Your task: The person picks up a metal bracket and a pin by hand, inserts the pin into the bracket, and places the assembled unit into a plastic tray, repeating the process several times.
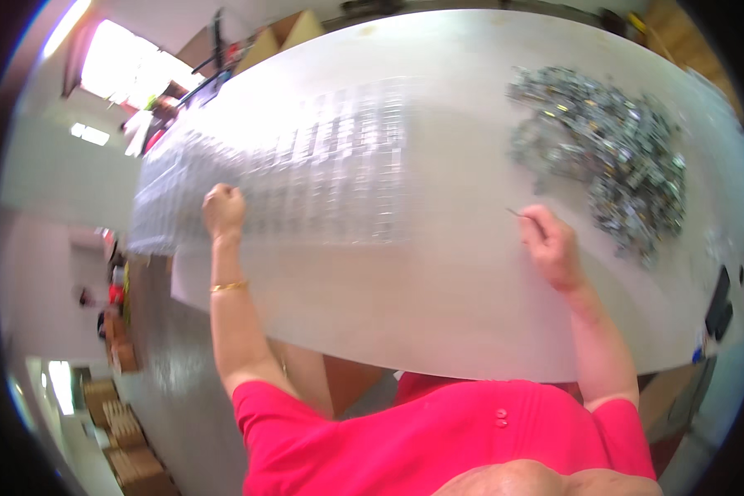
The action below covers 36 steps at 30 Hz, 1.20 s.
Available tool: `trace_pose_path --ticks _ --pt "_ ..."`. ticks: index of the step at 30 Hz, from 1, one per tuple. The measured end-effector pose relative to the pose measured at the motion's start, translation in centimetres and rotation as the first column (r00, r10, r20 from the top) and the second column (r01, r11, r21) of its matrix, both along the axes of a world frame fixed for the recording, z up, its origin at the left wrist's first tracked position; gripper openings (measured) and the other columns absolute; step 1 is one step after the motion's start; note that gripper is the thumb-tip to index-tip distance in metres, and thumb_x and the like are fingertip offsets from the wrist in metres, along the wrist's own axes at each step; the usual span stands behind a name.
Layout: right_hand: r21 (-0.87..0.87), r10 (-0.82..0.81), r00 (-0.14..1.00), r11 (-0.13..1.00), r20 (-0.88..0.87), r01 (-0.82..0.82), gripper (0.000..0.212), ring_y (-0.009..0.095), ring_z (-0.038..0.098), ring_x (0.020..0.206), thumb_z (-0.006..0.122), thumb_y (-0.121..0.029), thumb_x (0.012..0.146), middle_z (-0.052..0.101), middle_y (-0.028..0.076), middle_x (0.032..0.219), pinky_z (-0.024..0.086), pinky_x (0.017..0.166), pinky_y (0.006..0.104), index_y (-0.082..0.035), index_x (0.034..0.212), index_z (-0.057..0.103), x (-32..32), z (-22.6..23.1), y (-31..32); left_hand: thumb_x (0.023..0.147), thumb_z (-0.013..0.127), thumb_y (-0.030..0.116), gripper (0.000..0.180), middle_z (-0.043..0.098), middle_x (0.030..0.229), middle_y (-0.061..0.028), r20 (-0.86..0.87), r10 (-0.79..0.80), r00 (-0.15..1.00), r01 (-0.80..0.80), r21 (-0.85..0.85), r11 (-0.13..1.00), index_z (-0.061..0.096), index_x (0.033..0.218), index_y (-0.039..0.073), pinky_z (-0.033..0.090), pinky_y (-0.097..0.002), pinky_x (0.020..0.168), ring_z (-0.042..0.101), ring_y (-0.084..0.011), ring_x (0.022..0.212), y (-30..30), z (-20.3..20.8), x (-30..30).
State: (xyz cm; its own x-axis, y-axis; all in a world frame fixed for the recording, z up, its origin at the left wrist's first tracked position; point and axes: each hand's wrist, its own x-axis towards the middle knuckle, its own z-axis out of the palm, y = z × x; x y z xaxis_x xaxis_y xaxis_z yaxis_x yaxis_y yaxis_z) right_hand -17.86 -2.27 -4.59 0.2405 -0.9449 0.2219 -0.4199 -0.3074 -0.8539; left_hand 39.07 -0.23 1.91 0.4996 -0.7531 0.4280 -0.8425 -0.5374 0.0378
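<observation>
A clear plastic tray sheet (339, 178) with rows of small compartments lies on the left of the white table; glare washes out part of it. My left hand (225, 208) is over the tray's left part, fingers curled closed. Whatever it may pinch is hidden. Between the tray and a heap of small silvery metal parts (628, 157), my right hand (555, 252) is held above the table. Its thumb and forefinger pinch a thin dark metal piece (513, 212) that points left. Some parts in the heap have a yellowish shine.
The white table (455, 306) curves round in front of me. A black object (718, 306) lies by its right edge. Cardboard boxes (128, 446) stand on the floor at the lower left, and an open carton (293, 31) is beyond the far edge.
</observation>
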Motion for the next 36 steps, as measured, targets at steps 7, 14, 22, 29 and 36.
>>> trace_pose_path --ticks 7,14,22,29,36 --pt "-0.030 0.070 0.997 0.997 0.033 -0.069 0.005 0.026 0.063 0.062 0.067 -0.011 0.094 0.064 0.010 0.072 0.048 0.057 0.0356 -0.009 0.096 0.064 -0.3 0.5 0.2 0.091 0.064 0.009 0.009 0.070 0.092 -0.0136 -0.213 -0.557 0.803 0.495 -0.284 0.821 0.070 0.092 0.003 0.053 -0.0382 0.075 0.068 -0.0266 0.082 -3.6 5.0 -21.2" --pt "-0.190 0.172 0.984 0.969 0.048 -0.161 0.006 0.030 0.066 0.066 0.069 -0.009 0.090 0.067 0.010 0.077 0.051 0.059 0.0382 -0.009 0.094 0.064 -0.1 -0.1 0.8 0.088 0.067 0.003 0.010 0.066 0.093 -0.0116 -0.111 -0.896 0.431 0.870 -0.214 0.445 0.070 0.097 0.001 0.053 -0.0389 0.079 0.065 -0.0292 0.087 -6.8 3.1 -36.3" --pt "-0.180 0.182 0.981 0.969 0.061 -0.168 0.007 0.033 0.066 0.072 0.067 -0.013 0.091 0.068 0.011 0.079 0.052 0.064 0.0424 -0.008 0.091 0.063 -0.6 -0.5 0.4 0.081 0.059 -0.003 0.026 0.065 0.107 -0.0108 -0.049 -0.980 0.191 0.972 0.146 0.182 0.067 0.105 0.003 0.049 -0.0412 0.094 0.059 -0.0299 0.108 -10.4 -0.8 -42.2" --pt "-0.148 0.207 0.977 0.969 0.048 -0.198 0.007 0.034 0.066 0.074 0.065 -0.015 0.092 0.068 0.012 0.080 0.052 0.067 0.0430 -0.008 0.092 0.063 -0.8 0.0 0.4 0.083 0.063 0.002 0.017 0.066 0.108 -0.0075 -0.016 -0.981 0.195 0.946 0.268 0.184 0.066 0.100 0.005 0.045 -0.0395 0.097 0.059 -0.0265 0.112 -11.6 -1.3 -42.2" --pt "-0.071 0.189 0.956 0.982 0.224 -0.177 0.008 0.034 0.066 0.072 0.066 -0.013 0.092 0.068 0.014 0.080 0.052 0.067 0.0411 -0.007 0.093 0.063 -0.7 -0.4 0.3 0.087 0.071 0.008 0.015 0.073 0.096 -0.0087 -0.237 -0.959 0.157 0.988 0.027 0.155 0.069 0.101 0.004 0.048 -0.0358 0.093 0.069 -0.0229 0.097 -11.1 0.7 -42.2"
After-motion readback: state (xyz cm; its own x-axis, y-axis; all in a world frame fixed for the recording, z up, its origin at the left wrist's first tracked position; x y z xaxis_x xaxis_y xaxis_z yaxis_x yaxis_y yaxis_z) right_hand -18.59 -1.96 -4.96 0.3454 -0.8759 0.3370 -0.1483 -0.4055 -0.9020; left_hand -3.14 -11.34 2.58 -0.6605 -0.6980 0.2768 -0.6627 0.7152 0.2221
